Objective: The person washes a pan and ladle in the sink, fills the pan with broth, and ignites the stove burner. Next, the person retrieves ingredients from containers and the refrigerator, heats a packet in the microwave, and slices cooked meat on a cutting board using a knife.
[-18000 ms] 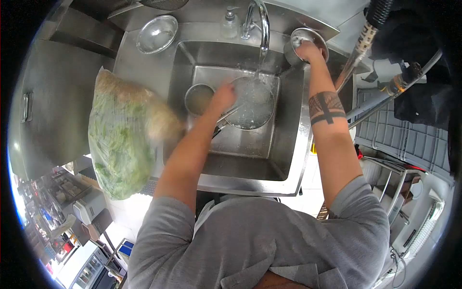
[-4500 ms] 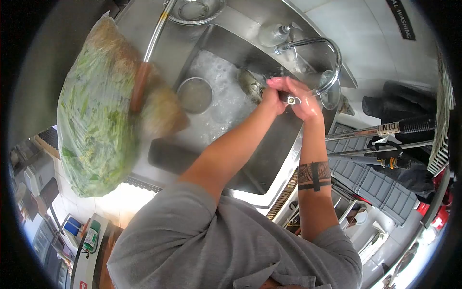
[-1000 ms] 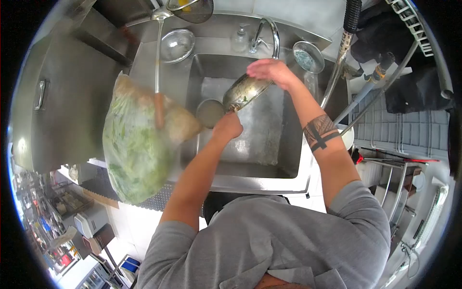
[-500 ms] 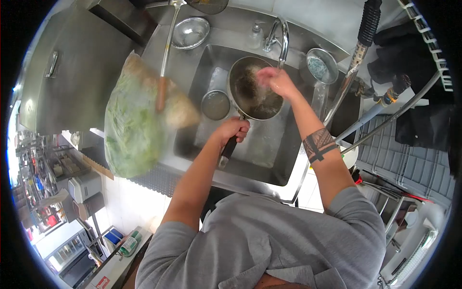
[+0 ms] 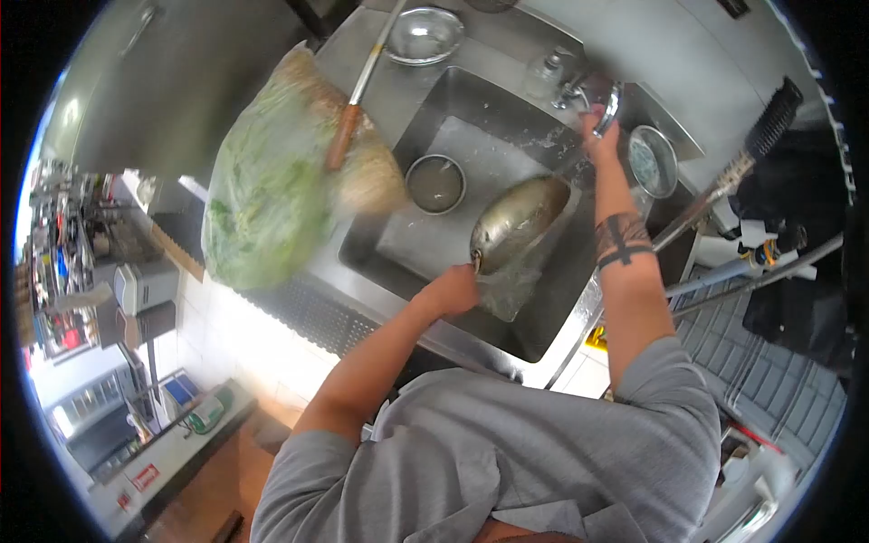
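Note:
My left hand (image 5: 453,290) is closed round the handle of a metal pan (image 5: 520,222), which is tipped on its side over the sink (image 5: 407,235), with water running off it. My right hand (image 5: 600,128) is up at the curved faucet (image 5: 614,107), behind its spout; what its fingers grip is hidden. Left of the pan, a small round metal container (image 5: 435,184) stands in the sink. A metal bowl (image 5: 652,163) with something pale blue inside sits on the right rim, beside my right forearm.
A large clear bag of leafy greens (image 5: 272,190) lies left of the sink, with a wooden-handled tool (image 5: 344,136) across it. An empty metal bowl (image 5: 424,36) and a soap bottle (image 5: 545,74) stand behind the sink. A black-gripped hose (image 5: 769,118) is at the right.
My right hand has left the inside of the pan and moved up to the faucet. The pan has been tilted from facing up onto its side. The view has turned.

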`<state>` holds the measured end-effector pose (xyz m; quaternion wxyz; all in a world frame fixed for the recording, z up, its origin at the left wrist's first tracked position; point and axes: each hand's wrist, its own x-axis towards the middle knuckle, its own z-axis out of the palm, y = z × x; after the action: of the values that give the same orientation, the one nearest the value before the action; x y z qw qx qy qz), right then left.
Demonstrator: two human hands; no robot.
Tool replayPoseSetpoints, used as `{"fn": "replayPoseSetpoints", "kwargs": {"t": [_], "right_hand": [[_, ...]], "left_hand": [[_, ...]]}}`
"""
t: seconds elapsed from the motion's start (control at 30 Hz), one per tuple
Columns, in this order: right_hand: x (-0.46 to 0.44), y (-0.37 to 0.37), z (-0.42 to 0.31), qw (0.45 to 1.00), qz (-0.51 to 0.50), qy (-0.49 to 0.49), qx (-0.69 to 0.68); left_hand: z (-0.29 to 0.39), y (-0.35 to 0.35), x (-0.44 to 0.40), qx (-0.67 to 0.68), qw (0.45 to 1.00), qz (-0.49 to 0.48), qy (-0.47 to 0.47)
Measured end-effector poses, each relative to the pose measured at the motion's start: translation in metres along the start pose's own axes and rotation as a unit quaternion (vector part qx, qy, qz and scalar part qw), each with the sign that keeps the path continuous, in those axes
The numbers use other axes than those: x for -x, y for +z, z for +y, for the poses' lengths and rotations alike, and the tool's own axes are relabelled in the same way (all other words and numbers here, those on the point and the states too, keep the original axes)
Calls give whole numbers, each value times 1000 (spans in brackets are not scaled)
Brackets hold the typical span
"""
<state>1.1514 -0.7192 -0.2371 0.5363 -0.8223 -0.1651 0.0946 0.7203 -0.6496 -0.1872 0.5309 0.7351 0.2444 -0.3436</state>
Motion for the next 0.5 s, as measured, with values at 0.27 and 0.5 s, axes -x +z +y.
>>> {"fn": "replayPoseSetpoints", "kwargs": {"t": [0.27,0.5], "right_hand": [[-76,-16,-39,938,-150,117,-289],[-9,-22,10,949,-70,-78,298]], "left_hand": [[-46,-19,81,-271,942,191,-51],[-63,-23,113,-283,927,238,-59]]}}
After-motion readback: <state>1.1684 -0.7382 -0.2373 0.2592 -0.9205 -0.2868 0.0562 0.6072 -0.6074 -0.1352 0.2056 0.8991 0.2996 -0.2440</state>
